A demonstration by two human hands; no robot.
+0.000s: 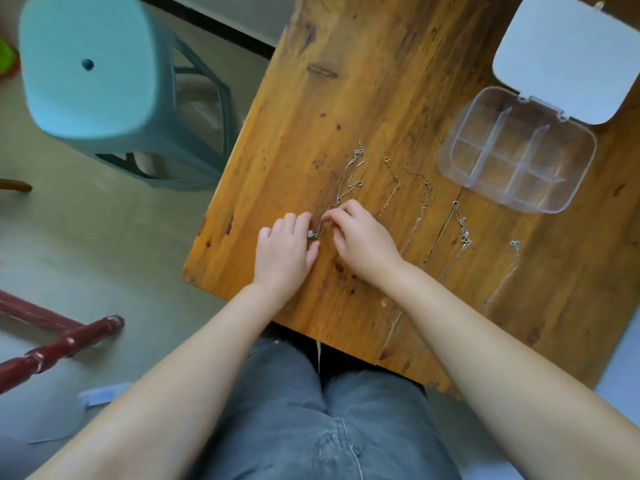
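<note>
A thin silver necklace lies on the wooden table, its chain running away from me. My left hand pinches the small pendant end of that chain. Just to the right, my right hand pinches the same chain with curled fingers. Several more chains lie in a row to the right: a gold one, a silver one, and another silver one.
A clear plastic compartment box stands open at the back right, its white lid flipped back and its cells showing nothing inside. A teal plastic stool stands left of the table. Dark red wooden furniture legs lie at the lower left.
</note>
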